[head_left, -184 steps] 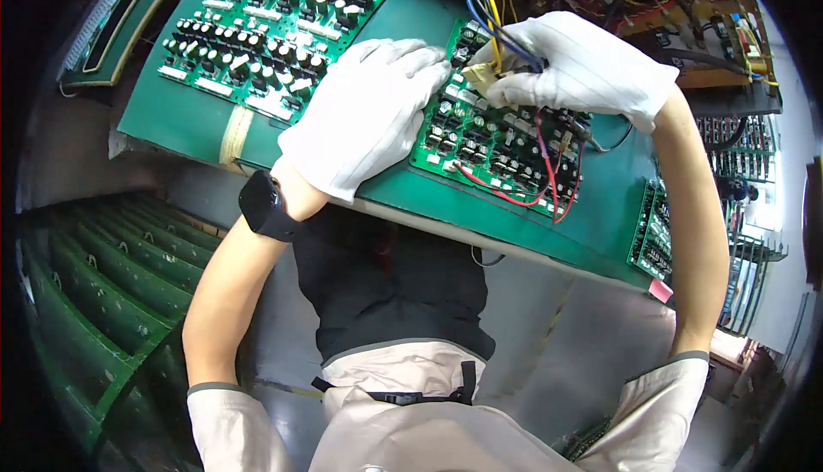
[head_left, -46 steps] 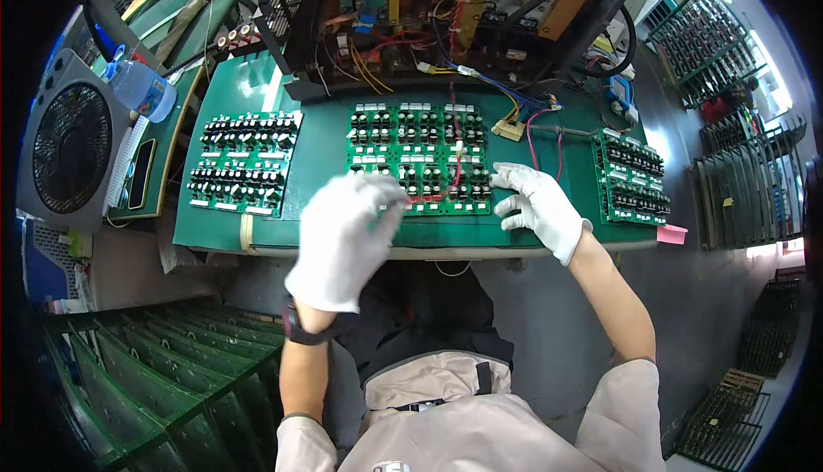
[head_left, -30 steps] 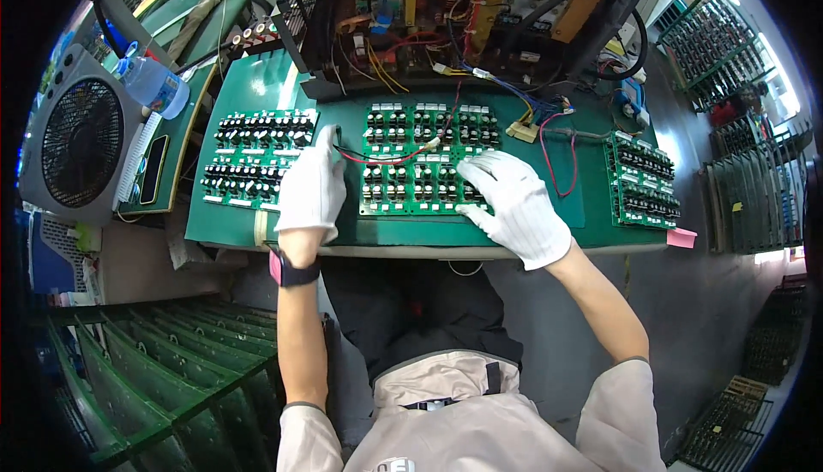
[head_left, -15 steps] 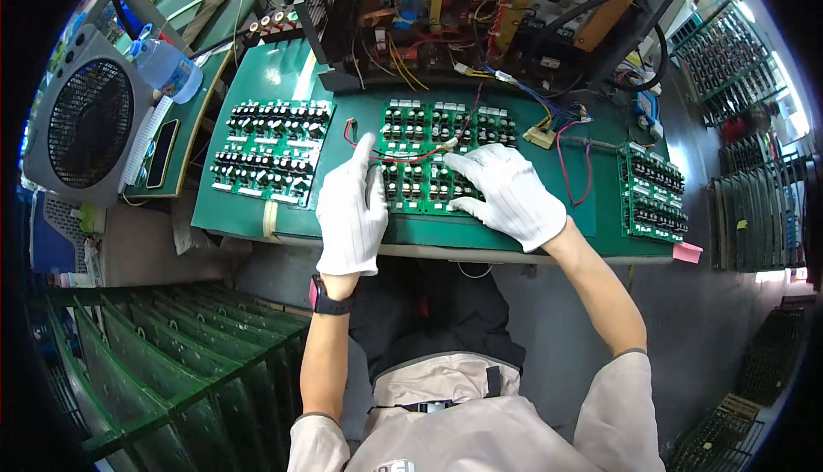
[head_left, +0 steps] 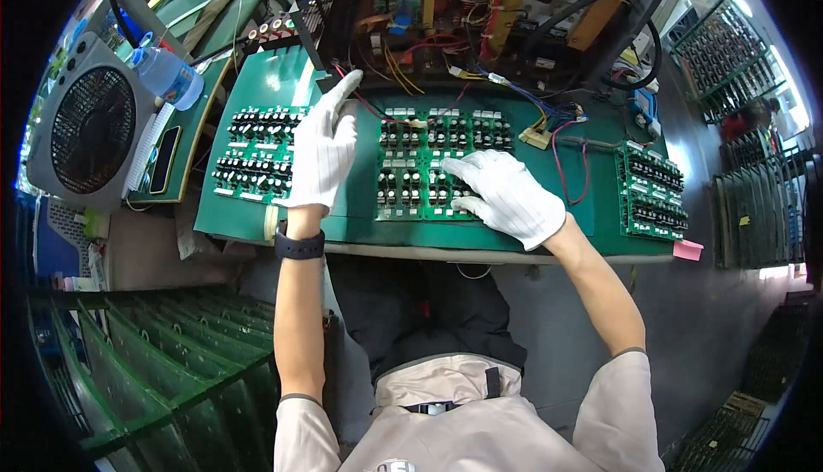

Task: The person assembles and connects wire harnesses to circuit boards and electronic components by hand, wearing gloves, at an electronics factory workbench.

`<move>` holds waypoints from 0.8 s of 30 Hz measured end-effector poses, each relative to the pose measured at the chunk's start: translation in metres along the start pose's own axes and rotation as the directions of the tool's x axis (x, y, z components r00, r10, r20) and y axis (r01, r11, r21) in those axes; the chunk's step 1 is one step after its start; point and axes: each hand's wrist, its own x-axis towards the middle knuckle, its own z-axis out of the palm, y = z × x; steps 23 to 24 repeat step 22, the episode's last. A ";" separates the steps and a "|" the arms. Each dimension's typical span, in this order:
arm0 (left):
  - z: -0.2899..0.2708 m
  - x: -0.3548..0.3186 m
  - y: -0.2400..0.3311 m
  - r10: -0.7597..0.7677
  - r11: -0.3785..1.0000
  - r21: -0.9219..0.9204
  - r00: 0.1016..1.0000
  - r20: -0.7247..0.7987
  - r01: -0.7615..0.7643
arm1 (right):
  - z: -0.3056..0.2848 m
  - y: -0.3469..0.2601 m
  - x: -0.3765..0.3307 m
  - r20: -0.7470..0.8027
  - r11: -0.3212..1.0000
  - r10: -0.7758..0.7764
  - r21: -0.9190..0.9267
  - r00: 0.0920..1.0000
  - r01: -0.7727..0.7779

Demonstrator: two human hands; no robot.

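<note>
Gloved fingers of the right hand are laid flat and slightly spread on the middle circuit board, pinching nothing, while the left hand is raised with its fingers held together and stretched toward a red wire at the board's upper left corner; whether the wire is touched cannot be told. Both hands are covered by white gloves, and a black watch is worn on the left wrist. The board is seen lying on a green mat on the tabletop, between a second board at the left and a third board at the right. Behind them a tangle of wired equipment is stacked. A grey fan and a water bottle are placed at the far left, and racks of green boards are stored below.
</note>
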 end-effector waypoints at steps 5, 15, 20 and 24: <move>0.004 0.003 -0.024 0.067 0.979 0.192 0.998 -0.011 -0.063 | -0.005 -0.014 -0.008 0.079 0.999 0.037 0.024 0.996 -0.039; 0.010 -0.052 -0.013 0.085 0.856 0.508 0.995 0.044 -0.096 | -0.028 -0.049 -0.055 -0.163 0.938 0.283 0.255 0.945 -0.237; 0.020 -0.102 0.017 -0.301 0.951 0.103 0.948 0.103 0.291 | -0.042 -0.031 -0.086 0.315 0.035 0.788 0.835 0.529 -0.549; 0.023 -0.105 0.016 -0.318 0.948 0.028 0.945 0.070 0.317 | -0.041 -0.016 -0.090 0.484 -0.255 0.703 0.855 0.520 -0.451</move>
